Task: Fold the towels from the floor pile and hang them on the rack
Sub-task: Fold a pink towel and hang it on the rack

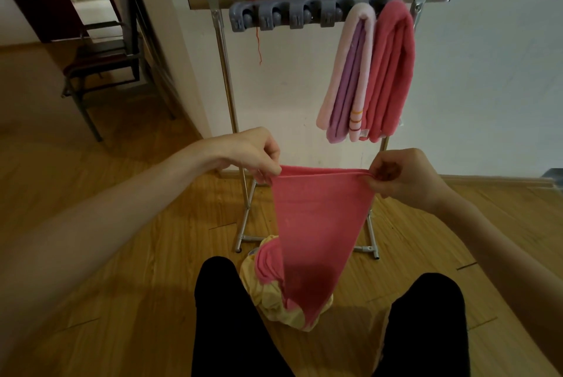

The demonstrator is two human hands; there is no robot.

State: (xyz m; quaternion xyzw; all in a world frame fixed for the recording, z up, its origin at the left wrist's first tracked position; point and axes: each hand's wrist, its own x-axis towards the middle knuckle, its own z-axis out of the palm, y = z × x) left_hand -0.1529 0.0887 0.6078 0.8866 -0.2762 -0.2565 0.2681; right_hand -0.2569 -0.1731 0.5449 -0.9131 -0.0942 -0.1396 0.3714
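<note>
Beyond the held edge stands the metal rack [227, 78], its top bar carrying a grey row of holders [292, 15]; four of these on the left are bare. Up and to the right of the grip, two folded towels already hang there: a pale pink and lilac towel [347, 78] and, touching it on its right, a coral towel [391, 72]. Those two look done.

Stretched between the hands is a coral pink towel [316, 224], its doubled top edge taut and level, the rest narrowing straight down to the floor pile [268, 294], where its tail rests on crumpled yellow and pink cloth between the person's knees. The left hand [253, 151] pinches one top corner and the right hand [399, 175] pinches the other, fingers closed on the fabric.

By my reading this third towel is mid-fold, not yet hung, and the pile below holds at least one more.
</note>
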